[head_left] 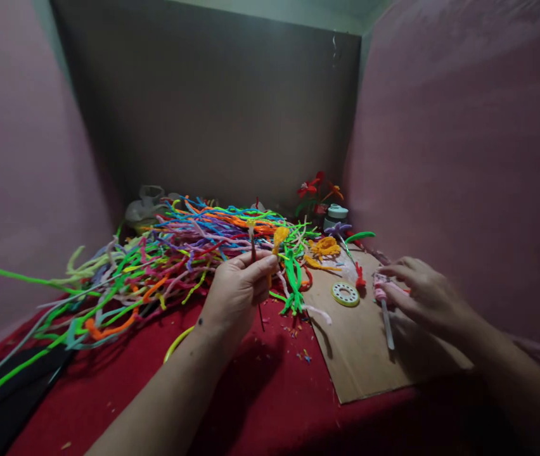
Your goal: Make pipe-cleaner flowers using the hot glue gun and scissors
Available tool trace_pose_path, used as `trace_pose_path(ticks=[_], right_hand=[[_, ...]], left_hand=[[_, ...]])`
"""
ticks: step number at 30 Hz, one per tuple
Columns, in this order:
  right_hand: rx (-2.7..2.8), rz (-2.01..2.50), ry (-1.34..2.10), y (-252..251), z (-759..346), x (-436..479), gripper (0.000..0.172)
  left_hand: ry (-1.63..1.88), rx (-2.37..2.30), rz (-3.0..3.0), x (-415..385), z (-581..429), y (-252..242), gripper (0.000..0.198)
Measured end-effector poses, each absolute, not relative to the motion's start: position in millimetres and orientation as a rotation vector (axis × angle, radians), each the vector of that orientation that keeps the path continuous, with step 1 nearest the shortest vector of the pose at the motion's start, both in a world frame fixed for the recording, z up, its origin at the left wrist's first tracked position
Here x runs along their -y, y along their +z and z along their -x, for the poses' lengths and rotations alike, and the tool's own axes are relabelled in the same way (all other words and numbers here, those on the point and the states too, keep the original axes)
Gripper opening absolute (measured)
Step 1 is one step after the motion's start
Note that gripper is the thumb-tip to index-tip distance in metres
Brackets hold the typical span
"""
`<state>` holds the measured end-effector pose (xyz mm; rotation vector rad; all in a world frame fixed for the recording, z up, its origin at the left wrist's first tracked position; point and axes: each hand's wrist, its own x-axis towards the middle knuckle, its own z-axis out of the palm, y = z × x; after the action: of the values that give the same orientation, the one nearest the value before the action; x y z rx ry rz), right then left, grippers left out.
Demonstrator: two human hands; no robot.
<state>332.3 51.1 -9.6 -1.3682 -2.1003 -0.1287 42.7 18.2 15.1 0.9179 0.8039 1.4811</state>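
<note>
My left hand (239, 285) pinches a thin dark stem (253, 244) with a small yellow and white tip, together with a yellow-orange fuzzy piece (280, 238). Over the right side of the cardboard (346, 354), my right hand (417, 291) has its fingers closed at a pink tool (379, 286) with a clear stick (388, 326) pointing down from it. A round yellow-rimmed disc (345, 294) with dark dots lies between the hands, beside a small red fuzzy piece (360, 276).
A large heap of colourful pipe cleaners (194, 247) spreads over the red cloth (270, 392). Green bundles (293, 282) and yellow loops (326, 247) lie near the cardboard. A lidded jar (337, 215) and red flowers (316, 188) stand behind. Walls enclose the sides and back.
</note>
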Motion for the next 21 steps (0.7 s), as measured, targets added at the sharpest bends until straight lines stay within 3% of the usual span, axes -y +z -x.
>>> trace_pose_path(ticks=[6,9,15,21], right_hand=[[1.651,0.784,1.162,14,-215,-44,0.02],[1.371,0.527,1.499,13,-188,-51,0.012],[1.272,0.434,1.625,7,-185,-55,0.007],[1.214,0.501,1.455,7,-190,-58,0.008]], left_hand=[[1.376,-0.827,-0.915,-11,-47,17,0.019],[1.346,-0.823,-0.912,-11,-47,15,0.018],[1.286,-0.764,-0.935,-14,-48,10,0.019],[1.411,-0.803,-0.928,-16,-51,12,0.022]])
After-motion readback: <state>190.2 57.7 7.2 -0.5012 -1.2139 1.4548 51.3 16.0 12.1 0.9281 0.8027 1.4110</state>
